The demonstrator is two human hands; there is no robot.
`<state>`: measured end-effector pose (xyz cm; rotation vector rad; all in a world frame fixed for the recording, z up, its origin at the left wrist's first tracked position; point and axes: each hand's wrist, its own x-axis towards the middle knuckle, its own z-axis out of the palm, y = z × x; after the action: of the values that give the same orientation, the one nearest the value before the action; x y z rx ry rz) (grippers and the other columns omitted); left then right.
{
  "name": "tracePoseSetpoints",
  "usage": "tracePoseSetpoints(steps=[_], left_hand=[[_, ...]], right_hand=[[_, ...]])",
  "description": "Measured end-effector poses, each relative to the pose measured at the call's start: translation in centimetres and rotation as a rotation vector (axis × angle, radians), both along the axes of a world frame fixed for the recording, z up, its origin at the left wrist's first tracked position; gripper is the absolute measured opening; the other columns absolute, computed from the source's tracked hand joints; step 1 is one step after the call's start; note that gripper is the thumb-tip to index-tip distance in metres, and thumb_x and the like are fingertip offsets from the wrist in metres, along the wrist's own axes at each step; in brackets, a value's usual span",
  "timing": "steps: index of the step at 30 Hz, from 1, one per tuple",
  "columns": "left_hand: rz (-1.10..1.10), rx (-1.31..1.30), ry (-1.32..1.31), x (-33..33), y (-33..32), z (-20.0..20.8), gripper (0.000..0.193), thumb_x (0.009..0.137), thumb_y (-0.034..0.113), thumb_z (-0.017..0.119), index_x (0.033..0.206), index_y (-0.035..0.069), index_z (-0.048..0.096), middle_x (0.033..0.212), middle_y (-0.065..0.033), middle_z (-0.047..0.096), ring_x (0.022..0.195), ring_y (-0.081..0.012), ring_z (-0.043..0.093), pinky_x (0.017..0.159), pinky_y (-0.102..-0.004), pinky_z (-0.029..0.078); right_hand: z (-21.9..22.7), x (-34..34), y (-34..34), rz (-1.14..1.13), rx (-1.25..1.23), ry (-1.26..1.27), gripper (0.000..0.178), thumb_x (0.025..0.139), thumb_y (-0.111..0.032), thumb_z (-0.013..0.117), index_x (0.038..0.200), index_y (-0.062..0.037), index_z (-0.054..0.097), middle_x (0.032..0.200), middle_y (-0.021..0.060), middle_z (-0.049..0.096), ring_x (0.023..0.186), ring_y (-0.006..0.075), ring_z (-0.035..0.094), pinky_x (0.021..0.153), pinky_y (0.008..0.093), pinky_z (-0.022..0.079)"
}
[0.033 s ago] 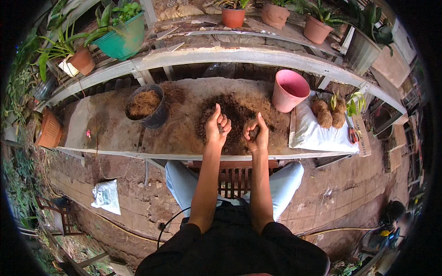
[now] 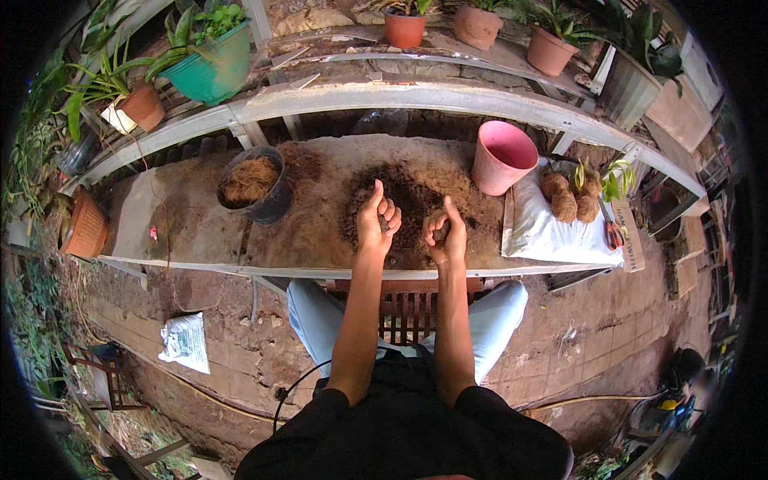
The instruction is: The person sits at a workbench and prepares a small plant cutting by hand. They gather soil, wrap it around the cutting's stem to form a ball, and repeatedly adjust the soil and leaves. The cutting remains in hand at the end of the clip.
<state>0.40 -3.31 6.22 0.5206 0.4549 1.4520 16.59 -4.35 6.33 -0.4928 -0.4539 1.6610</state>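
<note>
Both hands are held over a heap of dark loose soil [image 2: 408, 192] on the bench. My left hand [image 2: 378, 224] is closed, thumb pointing up and fingers curled in; a bit of something dark shows inside, too small to name. A short gap to the right, my right hand [image 2: 448, 234] is also curled with its thumb raised. Whatever lies within its fingers is hidden. Beyond the right hand stands a pink pot [image 2: 498, 164], its inside bare of plants. To the left of the soil is a black pot [image 2: 272, 196] with brown coconut fibre in it.
At the bench's right end, a white bag [image 2: 532, 232] bears several brown fibre balls [image 2: 564, 208] with green shoots. Orange-handled scissors [image 2: 614, 235] lie beside them. A ribbed orange pot [image 2: 86, 224] is at the left end. Potted plants line the shelf [image 2: 416, 96] behind.
The fingers of my right hand have curled in very slightly. Nothing else has visibly moved.
</note>
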Motion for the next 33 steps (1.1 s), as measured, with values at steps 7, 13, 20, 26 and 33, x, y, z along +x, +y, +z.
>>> tracePoseSetpoints(steps=[7,13,20,26,33], left_hand=[[0.0,-0.002,-0.075,1.5,-0.2,2.4,0.04,0.1,0.035,0.045,0.092,0.001,0.062,0.083,-0.0127,0.063,0.079,-0.0252,0.064,0.073,-0.0382,0.055],[-0.081,0.035,0.212,1.9,0.1,1.5,0.042,0.098,0.026,0.046,0.128,-0.002,0.054,0.127,-0.0149,0.059,0.12,-0.0267,0.055,0.104,-0.0399,0.044],[0.191,0.174,0.445,2.1,-0.1,2.7,0.034,0.099,0.022,0.051,0.129,0.006,0.057,0.133,-0.0127,0.056,0.122,-0.0222,0.054,0.1,-0.041,0.048],[0.411,0.273,0.742,-0.4,1.1,0.0,0.026,0.097,0.018,0.059,0.114,0.0,0.063,0.117,-0.0125,0.065,0.109,-0.0225,0.064,0.096,-0.0348,0.051],[0.512,0.171,0.767,5.4,-0.9,2.3,0.03,0.096,0.03,0.061,0.087,0.003,0.069,0.078,-0.0075,0.069,0.071,-0.0147,0.064,0.066,-0.0327,0.051]], right_hand=[[0.7,0.1,-1.2,-0.13,0.149,-0.657,0.039,0.083,-0.017,0.076,0.053,-0.0059,0.054,0.047,0.0056,0.05,0.038,0.0134,0.044,0.039,0.028,0.03],[2.9,-1.2,-1.7,-0.339,0.485,-0.994,0.036,0.078,-0.014,0.08,0.107,0.0003,0.064,0.096,0.0071,0.068,0.087,0.0136,0.062,0.083,0.0318,0.048],[1.9,-1.2,-1.8,-0.162,0.16,-0.73,0.032,0.088,-0.023,0.072,0.111,-0.0025,0.065,0.102,0.0145,0.069,0.072,0.009,0.06,0.056,0.0267,0.05],[0.9,-0.1,-1.2,-0.153,0.104,-0.553,0.021,0.095,-0.026,0.063,0.099,-0.0058,0.057,0.084,0.005,0.065,0.05,0.0103,0.055,0.039,0.0242,0.039],[0.9,-1.2,-1.6,-0.002,0.215,-0.606,0.022,0.096,-0.022,0.062,0.092,-0.0006,0.068,0.078,0.0049,0.063,0.048,0.0115,0.057,0.041,0.0243,0.043]])
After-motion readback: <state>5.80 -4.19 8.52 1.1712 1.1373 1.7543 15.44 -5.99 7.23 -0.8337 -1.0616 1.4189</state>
